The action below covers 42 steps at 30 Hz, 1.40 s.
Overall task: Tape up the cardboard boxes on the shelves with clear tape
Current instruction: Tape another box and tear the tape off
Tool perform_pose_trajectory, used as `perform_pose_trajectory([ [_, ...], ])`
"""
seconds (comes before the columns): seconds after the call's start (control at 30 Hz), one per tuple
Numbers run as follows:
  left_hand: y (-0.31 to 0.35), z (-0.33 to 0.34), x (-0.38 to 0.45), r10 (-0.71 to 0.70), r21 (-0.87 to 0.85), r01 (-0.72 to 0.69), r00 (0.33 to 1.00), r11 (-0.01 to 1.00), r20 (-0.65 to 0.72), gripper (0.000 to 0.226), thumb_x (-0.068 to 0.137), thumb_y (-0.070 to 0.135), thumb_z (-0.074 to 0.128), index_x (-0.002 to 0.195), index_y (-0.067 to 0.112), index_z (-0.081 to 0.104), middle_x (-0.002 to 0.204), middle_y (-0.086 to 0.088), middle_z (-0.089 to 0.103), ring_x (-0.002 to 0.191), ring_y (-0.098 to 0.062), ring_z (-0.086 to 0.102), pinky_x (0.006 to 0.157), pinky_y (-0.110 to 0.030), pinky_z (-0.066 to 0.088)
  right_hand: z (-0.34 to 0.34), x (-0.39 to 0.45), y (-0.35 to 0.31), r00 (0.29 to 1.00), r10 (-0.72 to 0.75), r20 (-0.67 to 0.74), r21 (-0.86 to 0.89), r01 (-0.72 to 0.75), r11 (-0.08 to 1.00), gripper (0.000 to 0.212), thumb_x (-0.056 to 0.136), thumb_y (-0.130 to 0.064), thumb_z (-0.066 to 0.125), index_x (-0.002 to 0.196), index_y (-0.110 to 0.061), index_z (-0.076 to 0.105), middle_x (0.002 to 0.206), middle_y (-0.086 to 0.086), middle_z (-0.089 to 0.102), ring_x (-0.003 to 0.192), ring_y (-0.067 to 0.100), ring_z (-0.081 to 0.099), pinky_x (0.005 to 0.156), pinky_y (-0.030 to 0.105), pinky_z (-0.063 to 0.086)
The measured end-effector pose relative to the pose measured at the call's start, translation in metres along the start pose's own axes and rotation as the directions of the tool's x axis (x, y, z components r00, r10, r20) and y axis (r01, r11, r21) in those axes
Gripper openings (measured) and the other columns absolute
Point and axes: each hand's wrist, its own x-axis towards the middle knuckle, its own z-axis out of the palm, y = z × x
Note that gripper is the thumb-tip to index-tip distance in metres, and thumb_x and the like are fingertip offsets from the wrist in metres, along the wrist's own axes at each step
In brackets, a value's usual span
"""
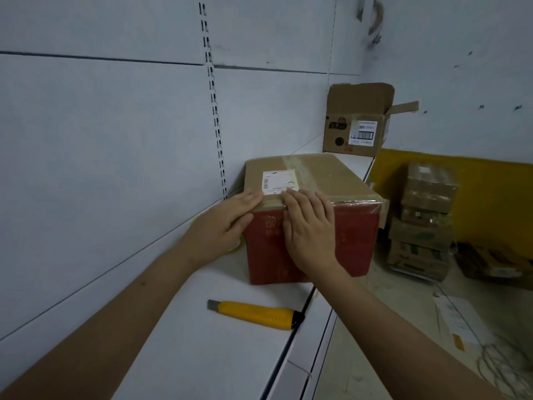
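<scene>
Hands flat on the near top edge of the closed cardboard box (311, 180), which sits on the white shelf (219, 353): the left hand (222, 226) lies with straight fingers over the near left corner, the right hand (310, 229) with fingers spread just right of it, neither clamped on anything. Clear tape (354, 202) runs along that edge and glints toward the right corner. Pressing it down looks like the step; to do it well, rub outward from the middle, fold the strip firmly over the red front face, and chase out wrinkles. A yellow utility knife (255, 314) lies near, for trimming
</scene>
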Motion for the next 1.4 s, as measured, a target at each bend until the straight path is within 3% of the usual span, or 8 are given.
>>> perform_pose_trajectory([
  [0.4,-0.022,0.004,-0.014,-0.291,-0.007,0.291,0.955,0.957,-0.054,0.06,0.09,0.064,0.038,0.137,0.034,0.058,0.095,0.008,0.049,0.097,-0.016,0.052,0.086,-0.039,0.047,-0.04,0.01,0.034,0.982,0.177,0.063,-0.094,-0.171,0.981,0.045,0.104,-0.032,0.036,0.143,-0.013,0.05,0.147,0.007,0.051,0.136,0.025,0.044,0.119,0.039,0.016],
  [0.53,-0.02,0.007,-0.01,-0.281,0.011,0.282,0.958,0.959,-0.06,0.068,0.087,0.069,0.032,0.137,0.033,0.06,0.097,0.004,0.052,0.097,-0.019,0.052,0.084,-0.04,0.046,-0.057,0.005,0.071,0.749,0.657,0.09,0.025,-0.661,0.75,0.053,0.108,-0.032,0.022,0.157,-0.011,0.021,0.163,0.008,0.024,0.15,0.022,0.021,0.119,0.032,0.014],
  [0.8,-0.021,0.008,0.002,-0.255,0.097,0.252,0.967,0.963,0.019,0.073,0.087,0.071,0.024,0.14,0.033,0.057,0.095,0.008,0.05,0.098,-0.02,0.052,0.086,-0.043,0.046,-0.061,0.009,0.084,0.607,0.724,0.327,0.19,-0.793,0.579,0.057,0.107,-0.04,0.024,0.159,-0.021,0.008,0.158,0.009,0.034,0.14,0.03,0.038,0.11,0.042,0.034],
  [0.9,-0.026,0.006,-0.003,-0.258,0.005,0.258,0.963,0.966,0.079,0.069,0.092,0.066,0.028,0.147,0.03,0.049,0.105,0.008,0.053,0.111,-0.022,0.052,0.097,-0.042,0.043,-0.071,-0.007,0.05,0.782,0.611,0.121,-0.093,-0.604,0.791,0.055,0.104,-0.029,0.041,0.154,-0.012,0.026,0.157,0.014,0.031,0.139,0.034,0.035,0.114,0.045,0.03],
  [1.0,-0.023,0.001,-0.006,-0.328,-0.136,0.337,0.941,0.931,0.087,0.046,0.106,0.034,0.042,0.15,0.021,0.042,0.139,-0.001,0.051,0.134,-0.02,0.043,0.113,-0.033,0.032,-0.063,-0.039,-0.016,0.976,0.068,0.208,0.1,-0.09,0.991,0.026,0.093,-0.026,0.058,0.113,-0.012,0.064,0.11,0.009,0.063,0.098,0.031,0.058,0.081,0.042,0.049],
  [1.1,-0.014,-0.005,-0.004,-0.363,-0.2,0.38,0.924,0.903,0.115,0.043,0.106,0.016,0.043,0.148,0.019,0.044,0.15,-0.003,0.045,0.136,-0.015,0.041,0.108,-0.022,0.03,-0.041,-0.071,-0.058,0.646,-0.21,0.734,0.237,0.046,0.97,0.052,0.093,-0.052,0.054,0.129,-0.015,0.057,0.113,0.007,0.058,0.102,0.03,0.054,0.08,0.041,0.046],
  [1.17,-0.014,-0.008,-0.004,-0.382,-0.259,0.4,0.916,0.879,0.118,0.04,0.104,0.017,0.046,0.143,0.026,0.05,0.146,0.0,0.05,0.128,-0.013,0.049,0.104,-0.025,0.037,-0.032,-0.079,-0.057,0.486,-0.227,0.844,0.212,0.087,0.973,0.052,0.096,-0.05,0.054,0.135,-0.014,0.054,0.12,0.008,0.054,0.108,0.028,0.049,0.085,0.038,0.041],
  [1.4,-0.012,-0.023,0.002,-0.4,-0.485,0.463,0.886,0.742,0.234,0.029,0.094,0.012,0.067,0.122,0.019,0.067,0.127,-0.006,0.066,0.098,-0.011,0.065,0.092,-0.027,0.053,-0.087,-0.075,0.021,0.717,-0.031,0.696,0.194,-0.146,0.97,0.012,0.099,-0.029,0.048,0.098,-0.021,0.056,0.092,-0.009,0.045,0.075,0.009,0.05,0.061,0.021,0.039],
])
